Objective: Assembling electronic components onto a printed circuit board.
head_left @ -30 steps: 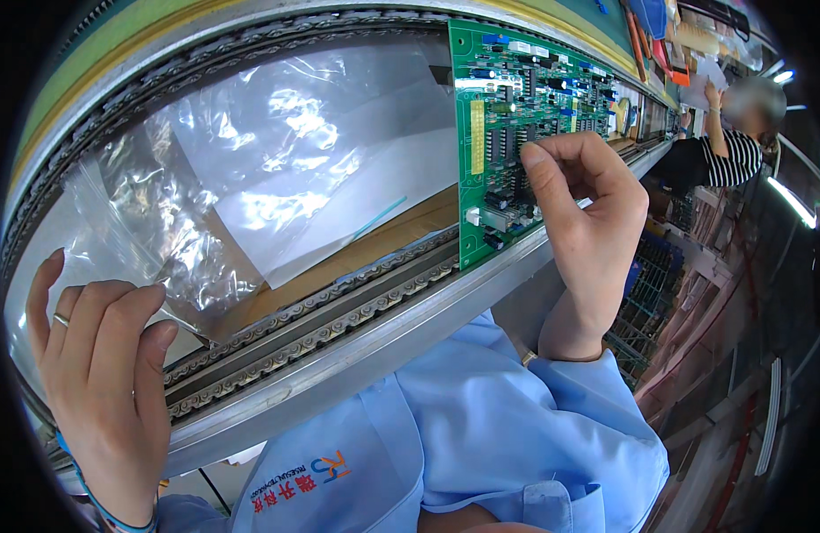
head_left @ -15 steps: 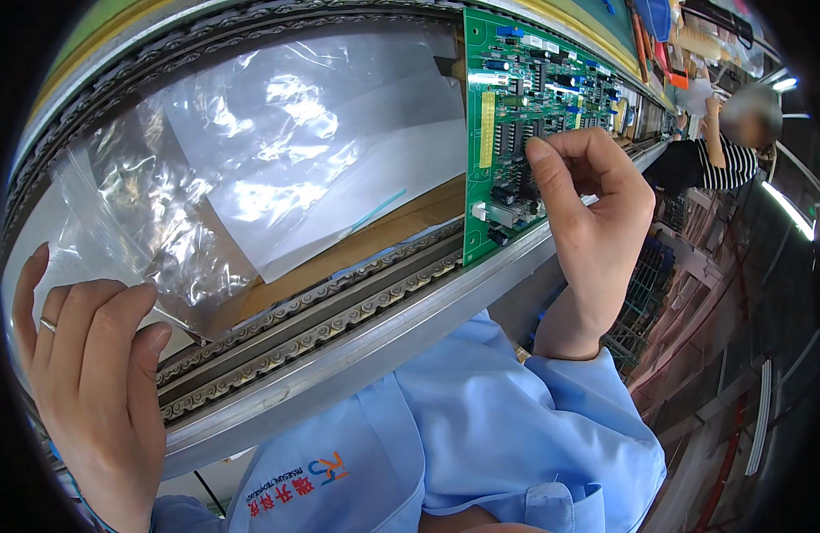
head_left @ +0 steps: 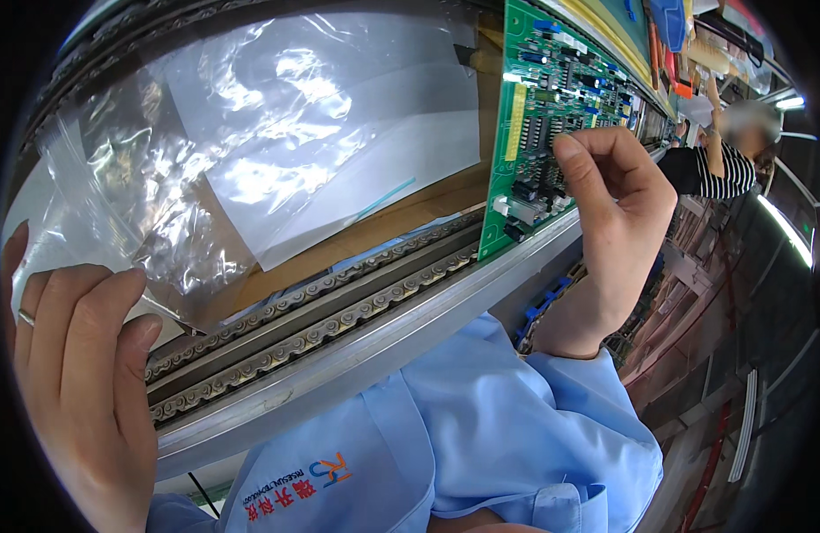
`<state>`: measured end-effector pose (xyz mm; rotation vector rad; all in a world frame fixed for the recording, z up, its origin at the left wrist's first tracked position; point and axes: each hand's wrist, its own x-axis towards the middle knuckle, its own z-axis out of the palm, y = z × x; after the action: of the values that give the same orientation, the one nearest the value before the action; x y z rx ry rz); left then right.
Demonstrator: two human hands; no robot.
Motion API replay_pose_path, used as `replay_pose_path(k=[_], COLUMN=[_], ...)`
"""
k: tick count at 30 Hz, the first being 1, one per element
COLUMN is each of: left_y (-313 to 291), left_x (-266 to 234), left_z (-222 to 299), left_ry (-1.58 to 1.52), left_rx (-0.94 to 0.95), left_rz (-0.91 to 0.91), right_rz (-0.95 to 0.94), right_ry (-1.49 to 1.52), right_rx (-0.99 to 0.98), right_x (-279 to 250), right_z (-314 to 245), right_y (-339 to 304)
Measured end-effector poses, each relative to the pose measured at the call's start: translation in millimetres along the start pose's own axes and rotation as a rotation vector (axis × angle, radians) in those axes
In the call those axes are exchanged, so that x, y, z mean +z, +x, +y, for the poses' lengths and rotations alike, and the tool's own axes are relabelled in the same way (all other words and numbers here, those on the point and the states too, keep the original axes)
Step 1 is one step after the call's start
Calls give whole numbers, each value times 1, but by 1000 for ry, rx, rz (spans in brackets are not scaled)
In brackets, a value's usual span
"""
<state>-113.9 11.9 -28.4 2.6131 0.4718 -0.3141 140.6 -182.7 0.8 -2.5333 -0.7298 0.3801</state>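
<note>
A green circuit board (head_left: 500,182) crowded with electronic components lies across the conveyor rails, right of centre. My right hand (head_left: 616,195) is over it, thumb and forefinger pinched together at the dark chips in its middle. Whatever the fingertips hold, if anything, is hidden. My left hand (head_left: 86,355) is at the lower left, fingers bent and thumb apart, beside the near edge of a clear plastic bag (head_left: 174,213). I see nothing in that hand.
White paper (head_left: 427,133) and brown cardboard (head_left: 445,197) lie between the rails, under the shiny plastic. A metal-edged chain conveyor (head_left: 339,324) runs close along my front. A person in a striped top (head_left: 728,169) is at the far right, near hanging tools and lights.
The board and my right hand sit slightly farther right in view, with the pinch unchanged. My left hand appears a little farther left. The whole view has shifted somewhat too.
</note>
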Motion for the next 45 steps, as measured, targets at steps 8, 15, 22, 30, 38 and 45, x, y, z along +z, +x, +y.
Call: replay_pose_path(k=[8,15,22,30,38,45], left_y=[-4,-3,-8,-2,23,27], left_x=[2,-1,4,3,3,-3], left_z=[-11,-14,-5,2,-14,-34], left_ry=[-80,-80,1,40,-17,-148], left_rx=[-4,8,-14,-3,-29,-59], left_rz=[-113,-158,-58,10,187,200], right_rz=[-5,45,57,44,-1,21], right_ry=[-23,-97,-215,-158,-250,-97], right_rx=[23,-5,-1,-47,-309,-769], right_x=[1,5,9,2,-11,-8], right_z=[0,-4,-6,-11,13,27], right_y=[-1,0,-1,-7,-13,-17])
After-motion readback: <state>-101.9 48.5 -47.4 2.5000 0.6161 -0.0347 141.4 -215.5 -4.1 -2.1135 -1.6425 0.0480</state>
